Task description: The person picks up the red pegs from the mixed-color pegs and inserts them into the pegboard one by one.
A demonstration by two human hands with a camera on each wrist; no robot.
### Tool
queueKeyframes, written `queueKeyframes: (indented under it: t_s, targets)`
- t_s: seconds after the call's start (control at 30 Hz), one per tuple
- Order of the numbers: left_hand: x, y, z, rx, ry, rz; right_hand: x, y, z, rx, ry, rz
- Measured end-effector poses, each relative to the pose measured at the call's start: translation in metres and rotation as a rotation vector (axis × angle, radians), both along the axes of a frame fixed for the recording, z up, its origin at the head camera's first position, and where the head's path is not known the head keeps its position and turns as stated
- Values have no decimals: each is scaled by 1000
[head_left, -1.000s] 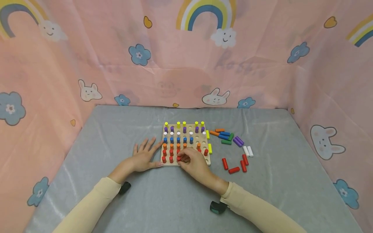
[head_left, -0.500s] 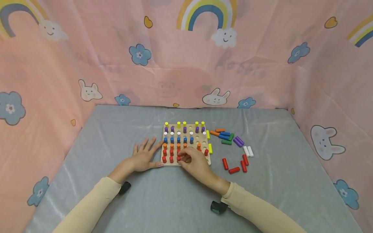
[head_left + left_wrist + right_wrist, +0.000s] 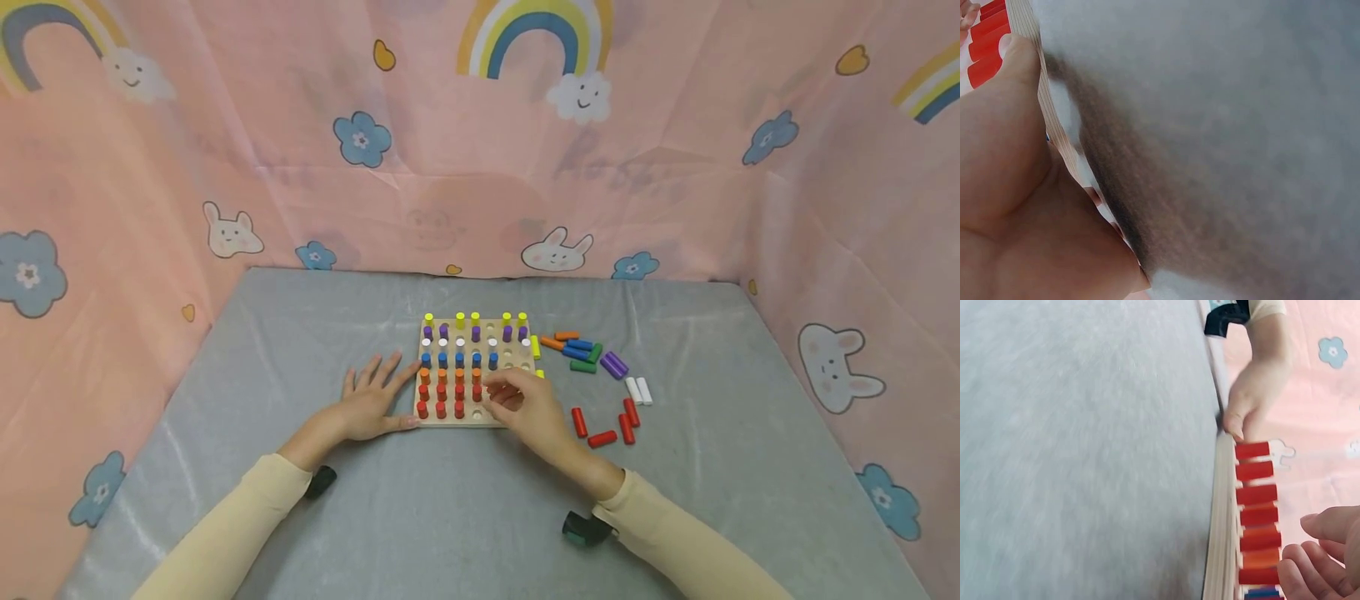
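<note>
A wooden pegboard (image 3: 450,424) stands on the grey cloth with rows of yellow, purple, white, blue, orange and red pegs upright in its holes. Three red pegs (image 3: 459,409) fill the left of the front row; the hole to their right is bare. My left hand (image 3: 369,410) lies with fingers spread, fingertips and thumb touching the board's left edge. Above the board's right part hovers my right hand (image 3: 529,415), fingers loosely bent. In the right wrist view its thumb and fingers stand apart, holding nothing. That hand hides several holes and pegs behind it.
Loose red pegs (image 3: 602,439) lie right of the board. Farther back are white pegs (image 3: 639,390), purple pegs (image 3: 614,363) and a green, blue and orange cluster (image 3: 577,352). A yellow peg (image 3: 536,347) lies against the board's right edge. Pink printed cloth (image 3: 450,167) walls the table.
My right hand has let go of the third red peg in the front row and moved right. That peg now stands uncovered. The left hand has stayed put.
</note>
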State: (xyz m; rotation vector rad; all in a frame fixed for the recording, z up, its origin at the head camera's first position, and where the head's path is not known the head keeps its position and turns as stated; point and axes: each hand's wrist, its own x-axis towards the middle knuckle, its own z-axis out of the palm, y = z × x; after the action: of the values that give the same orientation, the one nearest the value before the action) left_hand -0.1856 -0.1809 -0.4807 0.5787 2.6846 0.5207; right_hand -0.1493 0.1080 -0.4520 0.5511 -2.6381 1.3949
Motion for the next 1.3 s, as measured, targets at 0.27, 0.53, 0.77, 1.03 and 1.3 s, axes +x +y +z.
queueKeyframes:
  t_s: [0.27, 0.53, 0.77, 1.03, 1.3]
  targets:
    - [1, 0, 2, -2, -13, -3, -1, 31, 2, 19, -110, -74]
    - [2, 1, 3, 0, -9, -6, -2, 64, 10, 70, -151, -149]
    - [2, 0, 2, 5, -5, -1, -4, 87, 10, 104, -125, -193]
    - [2, 0, 2, 3, -8, 2, -9, 106, 6, 190, -197, -194]
    - [1, 0, 1, 4, -15, 6, -8, 115, 5, 242, -310, -153]
